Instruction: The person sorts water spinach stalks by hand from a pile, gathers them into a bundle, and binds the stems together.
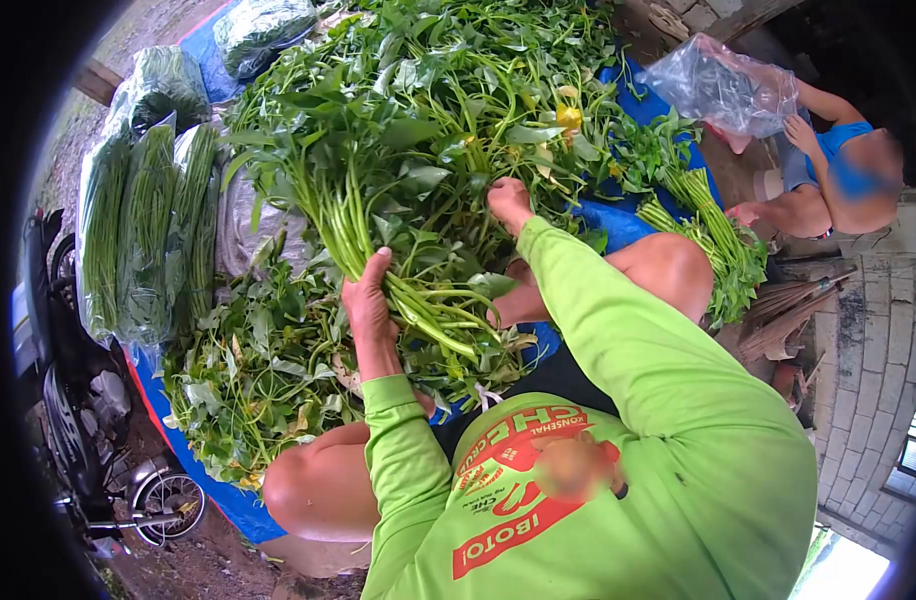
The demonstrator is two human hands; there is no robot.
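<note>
My left hand (371, 300) is wrapped round a bunch of water spinach (346, 222). Its leafy tops point up and away from me, and the cut-looking stem ends (443, 318) slant toward my lap. To the right, my right hand (511, 203) sits at the edge of a large heap of loose water spinach (448, 75), fingers curled in. Whether a stem is between those fingers is too small to make out. More loose greens and some yellowed leaves (268, 375) lie in front of my left knee.
A blue tarp (618, 225) lies under the greens. Stacked bunches (703, 215) lie to the right. Bagged long green stalks (148, 230) and other filled bags (263, 35) line the left. A motorcycle (88, 410) stands beyond. At right, another person (828, 170) holds a clear plastic bag (723, 85).
</note>
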